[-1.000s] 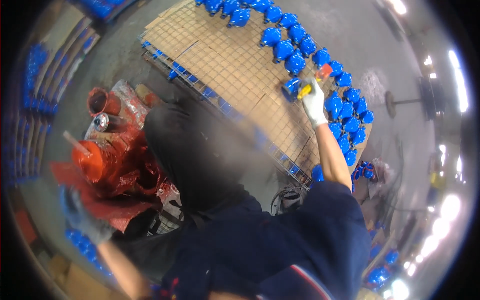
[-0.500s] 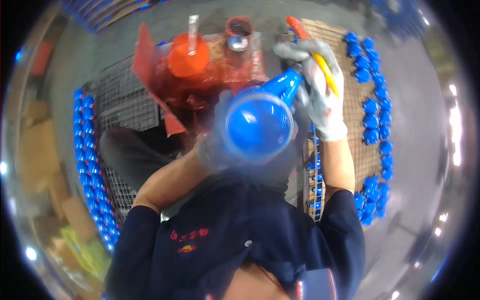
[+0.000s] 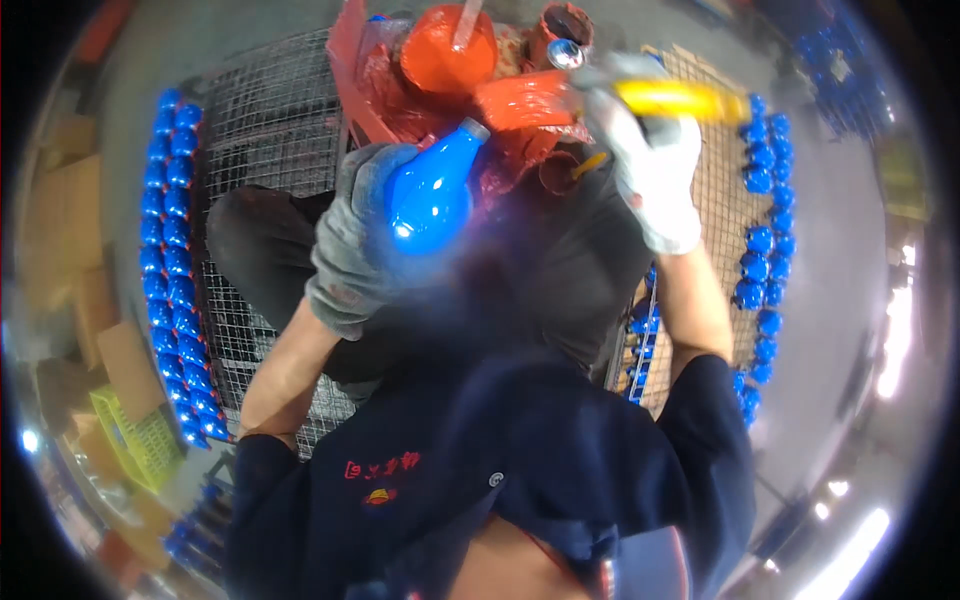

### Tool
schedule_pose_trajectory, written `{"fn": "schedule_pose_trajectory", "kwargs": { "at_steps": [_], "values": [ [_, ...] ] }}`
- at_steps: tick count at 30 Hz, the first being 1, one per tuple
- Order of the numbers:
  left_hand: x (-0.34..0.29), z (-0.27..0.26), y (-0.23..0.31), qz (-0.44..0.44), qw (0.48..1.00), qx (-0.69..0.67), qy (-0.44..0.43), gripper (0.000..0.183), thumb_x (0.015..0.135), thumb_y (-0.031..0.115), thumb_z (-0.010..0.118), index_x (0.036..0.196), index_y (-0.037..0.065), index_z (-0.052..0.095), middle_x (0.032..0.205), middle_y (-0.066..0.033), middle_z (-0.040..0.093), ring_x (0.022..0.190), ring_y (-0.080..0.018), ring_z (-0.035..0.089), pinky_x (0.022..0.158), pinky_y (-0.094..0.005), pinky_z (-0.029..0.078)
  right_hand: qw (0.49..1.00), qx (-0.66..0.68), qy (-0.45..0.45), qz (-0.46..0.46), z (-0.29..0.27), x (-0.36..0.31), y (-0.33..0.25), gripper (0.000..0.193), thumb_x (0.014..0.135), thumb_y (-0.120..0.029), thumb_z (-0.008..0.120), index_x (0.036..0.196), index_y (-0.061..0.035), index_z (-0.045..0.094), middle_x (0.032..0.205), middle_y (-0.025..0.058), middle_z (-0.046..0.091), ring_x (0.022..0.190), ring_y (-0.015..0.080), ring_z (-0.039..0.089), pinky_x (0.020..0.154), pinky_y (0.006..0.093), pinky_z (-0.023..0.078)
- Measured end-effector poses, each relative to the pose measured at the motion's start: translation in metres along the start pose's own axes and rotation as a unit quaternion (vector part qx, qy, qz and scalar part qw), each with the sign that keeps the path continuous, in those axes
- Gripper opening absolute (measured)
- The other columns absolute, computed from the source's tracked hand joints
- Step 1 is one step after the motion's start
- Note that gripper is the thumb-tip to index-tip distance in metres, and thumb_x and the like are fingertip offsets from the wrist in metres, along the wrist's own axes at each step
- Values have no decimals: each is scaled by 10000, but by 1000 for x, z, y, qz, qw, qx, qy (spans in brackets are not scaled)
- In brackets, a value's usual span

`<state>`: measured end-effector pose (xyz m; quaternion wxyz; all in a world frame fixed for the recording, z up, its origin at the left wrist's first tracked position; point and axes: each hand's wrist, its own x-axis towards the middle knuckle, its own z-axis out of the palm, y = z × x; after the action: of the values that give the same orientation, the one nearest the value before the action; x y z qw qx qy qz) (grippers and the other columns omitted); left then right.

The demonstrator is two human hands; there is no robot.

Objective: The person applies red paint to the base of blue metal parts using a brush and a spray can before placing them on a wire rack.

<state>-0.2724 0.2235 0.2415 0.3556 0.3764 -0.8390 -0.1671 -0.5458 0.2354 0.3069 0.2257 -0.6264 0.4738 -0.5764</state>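
Note:
My left hand (image 3: 355, 235), in a grey glove, grips a glossy blue bulb-shaped piece (image 3: 430, 200). Its narrow neck tilts up and right toward the paint containers; fingers hide the rest. In a white glove, my right hand (image 3: 655, 170) is wrapped round a paintbrush (image 3: 685, 100) with a yellow handle, blurred by motion. Its broad orange-red bristles (image 3: 525, 100) point left, above and apart from the piece's neck. Just beyond stands an orange paint container (image 3: 450, 62) with a flat stick (image 3: 467, 22) in it.
A red-stained can (image 3: 560, 30) is right of the container, near a small pot (image 3: 558, 175) with a yellow-handled tool. Rows of blue pieces line the left wire rack (image 3: 265, 150) and the right rack (image 3: 715, 210). A yellow-green crate (image 3: 135, 435) lies at lower left.
The blue piece has swung from the middle to the left, and its wide open end no longer faces me. My right hand has turned the brush so its bristles point left.

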Motion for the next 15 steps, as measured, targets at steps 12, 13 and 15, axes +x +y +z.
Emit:
{"fn": "schedule_pose_trajectory", "kwargs": {
  "at_steps": [12, 13, 15],
  "values": [
    [6, -22, 8, 188, 960, 198, -59, 675, 701, 299, 850, 1310, 150, 600, 1212, -60, 615, 824, -244, 691, 561, -321, 568, 919, -139, -335, 153, 15, 57, -33, 365, 1026, -359, 572, 1040, 3, 620, 819, 175, 651, 728, 289, 640, 694, 407, 482],
    [6, -20, 7, 186, 960, 199, -60, 675, 701, 299, 850, 1310, 150, 600, 1212, -60, 615, 824, -244, 691, 561, -321, 568, 911, -146, -344, 175, 15, 57, -33, 370, 1027, -366, 569, 1045, 0, 621, 814, 178, 651, 725, 298, 642, 691, 409, 482],
    [6, -17, 6, 129, 983, 121, -54, 739, 642, 298, 885, 1307, 146, 600, 1245, -72, 640, 831, -275, 726, 605, -363, 589, 908, -155, -354, 164, 13, 55, -37, 352, 1019, -352, 589, 1051, -3, 622, 821, 178, 659, 728, 299, 650, 688, 405, 487]
  ]
}}
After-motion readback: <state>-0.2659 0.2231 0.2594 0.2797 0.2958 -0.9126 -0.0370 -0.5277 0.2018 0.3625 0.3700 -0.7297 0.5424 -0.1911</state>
